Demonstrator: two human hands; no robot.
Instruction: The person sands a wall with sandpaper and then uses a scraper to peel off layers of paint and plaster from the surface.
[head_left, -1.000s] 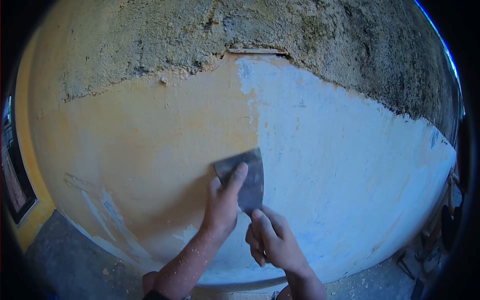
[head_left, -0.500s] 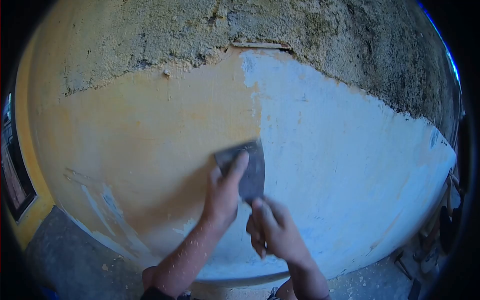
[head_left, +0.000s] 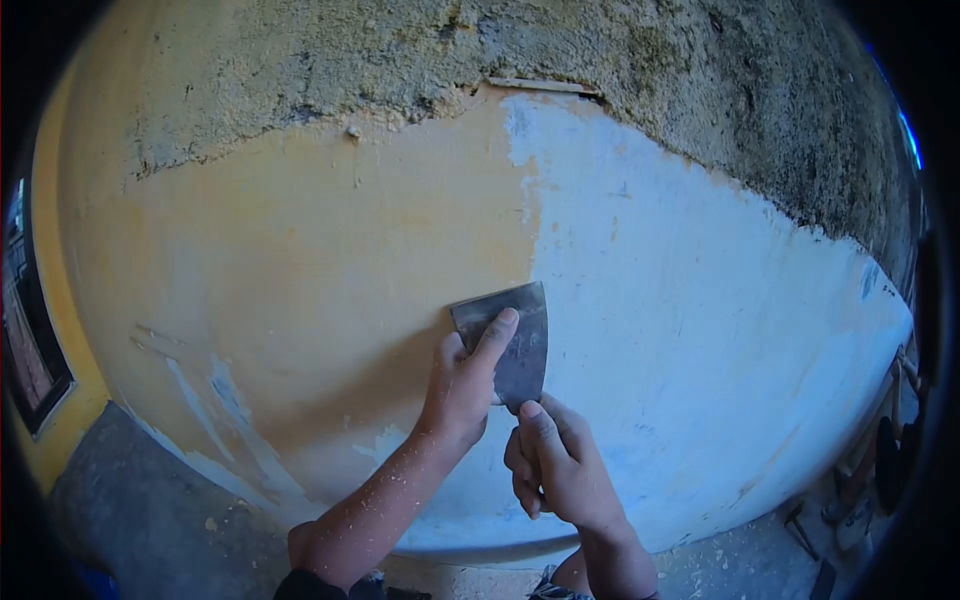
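A wide dark metal scraper (head_left: 527,350) is up against the wall, its broad edge uppermost and slightly tilted. My left hand (head_left: 462,392) grips the blade from the left, with the thumb pressed along its face and the other fingers mostly hidden. Below it, my right hand (head_left: 562,455) is closed around the narrow lower end of the scraper, covering the handle. Behind the blade, yellow-cream paint (head_left: 330,260) borders a bare bluish-white wall area (head_left: 690,340). Pale flecks dot my left forearm.
Rough, stained plaster (head_left: 640,80) spans the wall's top, with a thin ledge piece (head_left: 543,86) sticking out. A dark-framed window (head_left: 35,330) is at far left. Several tools, including a hammer-like one (head_left: 803,532), lie on the grey floor (head_left: 150,500) at lower right.
The scraper, blurred by motion before, now looks sharp and sits slightly further right in view. The wall has shifted right in view too. Both hands keep the same grip.
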